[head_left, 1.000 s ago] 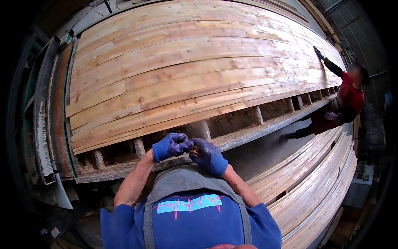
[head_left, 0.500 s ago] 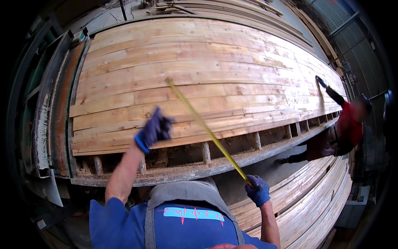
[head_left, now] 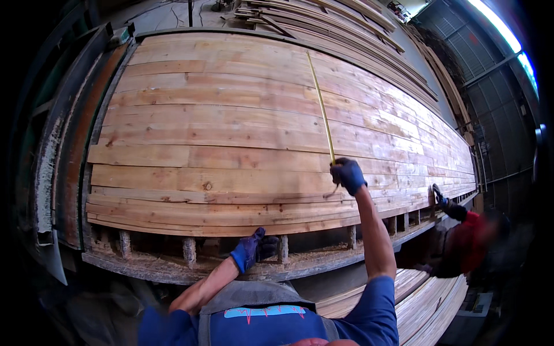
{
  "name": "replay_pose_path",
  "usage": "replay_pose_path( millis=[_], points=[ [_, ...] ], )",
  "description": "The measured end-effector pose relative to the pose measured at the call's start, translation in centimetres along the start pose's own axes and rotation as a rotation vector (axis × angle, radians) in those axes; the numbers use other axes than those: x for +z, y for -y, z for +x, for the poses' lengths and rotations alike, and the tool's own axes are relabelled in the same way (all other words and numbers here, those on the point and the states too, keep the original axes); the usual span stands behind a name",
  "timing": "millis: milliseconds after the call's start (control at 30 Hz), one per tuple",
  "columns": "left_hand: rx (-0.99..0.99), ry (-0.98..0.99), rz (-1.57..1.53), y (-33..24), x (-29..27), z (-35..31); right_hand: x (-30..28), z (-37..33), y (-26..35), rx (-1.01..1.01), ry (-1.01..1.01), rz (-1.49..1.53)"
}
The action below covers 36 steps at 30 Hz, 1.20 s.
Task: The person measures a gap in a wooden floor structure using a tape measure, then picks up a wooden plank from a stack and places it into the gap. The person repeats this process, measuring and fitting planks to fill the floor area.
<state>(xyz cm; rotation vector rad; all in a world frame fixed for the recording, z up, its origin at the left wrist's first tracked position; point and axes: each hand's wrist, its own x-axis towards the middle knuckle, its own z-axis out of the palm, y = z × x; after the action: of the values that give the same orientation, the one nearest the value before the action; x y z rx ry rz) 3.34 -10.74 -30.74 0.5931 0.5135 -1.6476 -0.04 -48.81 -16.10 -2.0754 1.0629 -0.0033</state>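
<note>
A broad bed of pale wooden boards (head_left: pixel 225 124), laid edge to edge, spreads out in front of me. My right hand (head_left: pixel 348 175), in a dark blue work glove, is closed round the near end of a yellow tape measure (head_left: pixel 321 104). Its blade runs out straight across the boards toward the far side; the case is mostly hidden in my grip. My left hand (head_left: pixel 254 249), gloved alike, is at the near edge of the boards, with thumb and fingers apart and nothing visible in it. Its thumb is up by the lowest board's edge.
Under the boards runs a frame (head_left: pixel 190 252) with upright blocks and sawdust. A co-worker in red (head_left: pixel 470 242) leans in at the right, a gloved hand at the boards' edge. Metal machinery (head_left: pixel 72 150) borders the left; timber stacks (head_left: pixel 340 34) lie beyond and at lower right.
My right hand has swung up and forward over the boards, carrying the tape measure, whose far end now reaches farther out. My left hand has come down to the near edge. The co-worker's hand has moved nearer.
</note>
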Motion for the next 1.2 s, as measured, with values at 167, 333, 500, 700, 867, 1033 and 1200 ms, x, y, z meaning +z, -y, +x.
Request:
replay_pose_path(
  millis=[167, 333, 500, 700, 867, 1033, 1200],
  points=[
    [0.136, -0.03, 0.077, 0.8, 0.3, -0.5, 1.3, 10.4, 3.6, -0.235, 0.104, -0.121],
    [0.177, -0.081, 0.084, 0.9, 0.3, -0.4, 2.5, 17.0, 4.6, -0.082, 0.169, -0.056],
    [0.228, -0.089, 0.113, 0.8, 0.7, -1.0, 3.5, 19.7, 5.5, -0.16, 0.21, -0.273],
    [0.264, -0.058, 0.16, 1.2, 0.7, -0.4, 1.8, 18.8, 3.1, -0.604, 0.192, -0.782],
    [0.319, -0.195, 0.156, 0.9, 2.2, -1.0, 2.6, 7.5, 2.2, 0.078, 0.123, -0.013],
    [0.235, -0.204, 0.08, 1.1, 0.4, -0.1, 3.5, -11.9, -5.0, 0.156, -0.011, -0.331],
    [0.259, -0.127, 0.021, 0.8, 0.2, -0.1, 8.6, -21.1, -8.3, 0.186, -0.171, -0.133]
  ],
)
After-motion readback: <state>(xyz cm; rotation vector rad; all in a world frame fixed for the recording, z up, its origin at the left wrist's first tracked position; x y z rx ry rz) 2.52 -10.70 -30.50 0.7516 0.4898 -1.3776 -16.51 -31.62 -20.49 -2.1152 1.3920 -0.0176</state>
